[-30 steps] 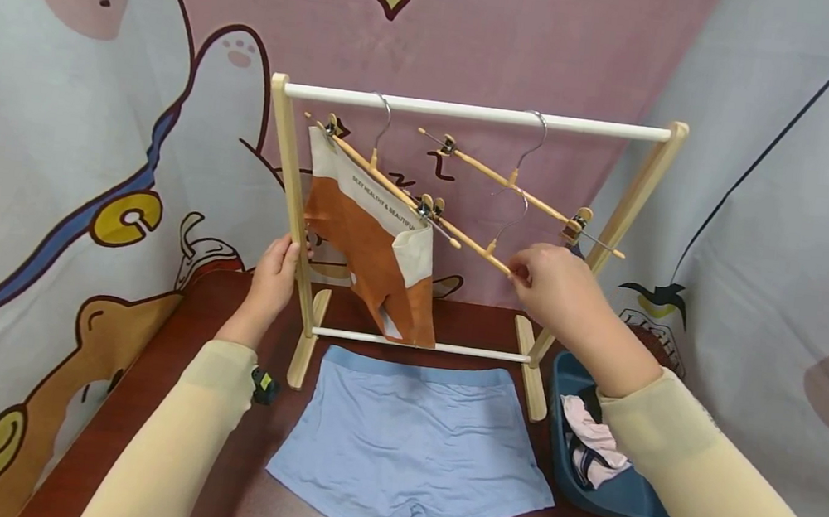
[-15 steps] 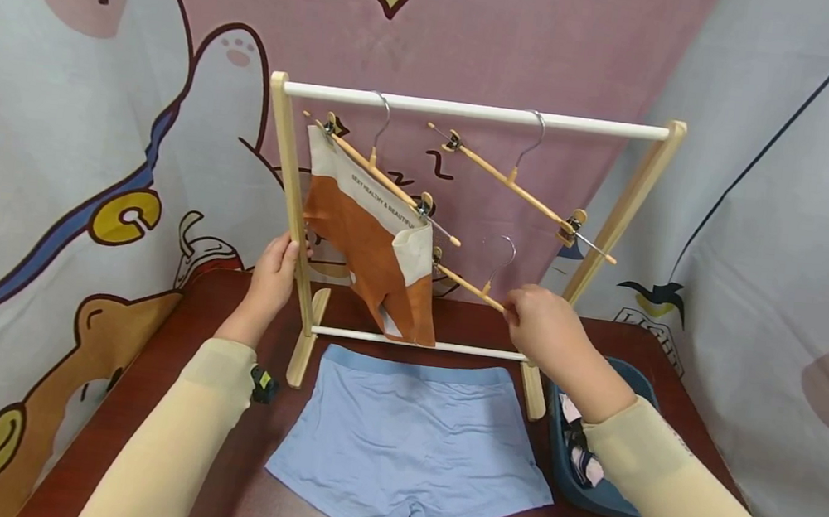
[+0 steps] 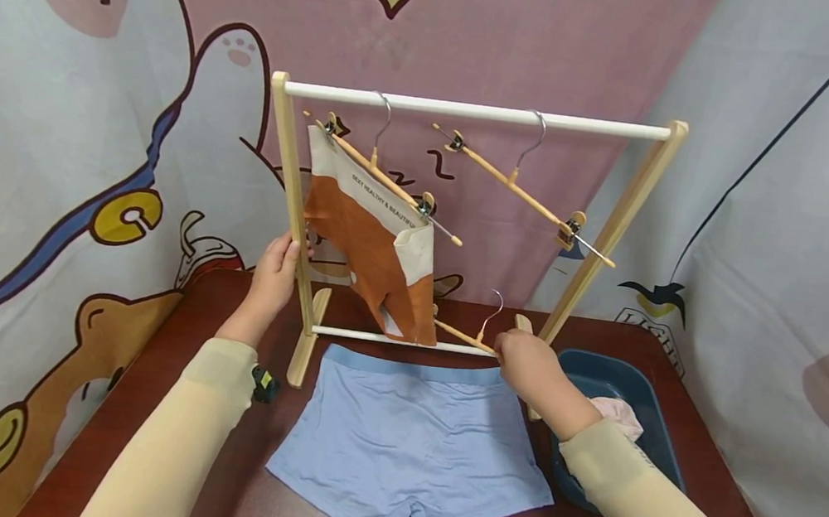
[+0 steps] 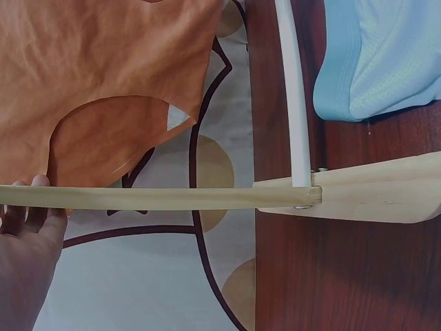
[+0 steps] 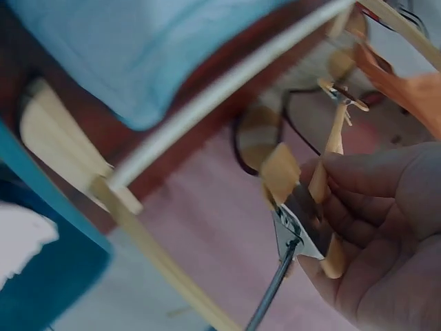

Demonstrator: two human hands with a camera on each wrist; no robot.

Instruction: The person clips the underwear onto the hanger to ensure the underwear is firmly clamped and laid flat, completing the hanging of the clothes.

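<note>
My left hand (image 3: pixel 273 278) grips the left wooden post (image 3: pixel 291 180) of a small clothes rack, its fingertips wrapping the post in the left wrist view. With my right hand (image 3: pixel 529 371) I pinch the bar of a wooden clip hanger (image 3: pixel 461 333), low before the rack and off the rail. One of its metal-and-wood clips (image 5: pixel 281 181) shows beside my fingers in the right wrist view. Orange-and-white underpants (image 3: pixel 368 229) hang from a clip hanger (image 3: pixel 384 181) at the left of the white rail (image 3: pixel 459 108). Another clip hanger (image 3: pixel 518 189) hangs bare to the right. Light blue boxer briefs (image 3: pixel 412 441) lie flat in front.
To the right of the rack stands a blue basin (image 3: pixel 645 385) with pink cloth (image 3: pixel 620 416) in it. Everything rests on a dark red table (image 3: pixel 230 490). A printed cartoon curtain (image 3: pixel 481 32) hangs close behind the rack.
My right hand has brought the clip hanger down from beneath the rail to near the lower bar. The hanging bare hanger swung a little. My left hand has stayed on the post.
</note>
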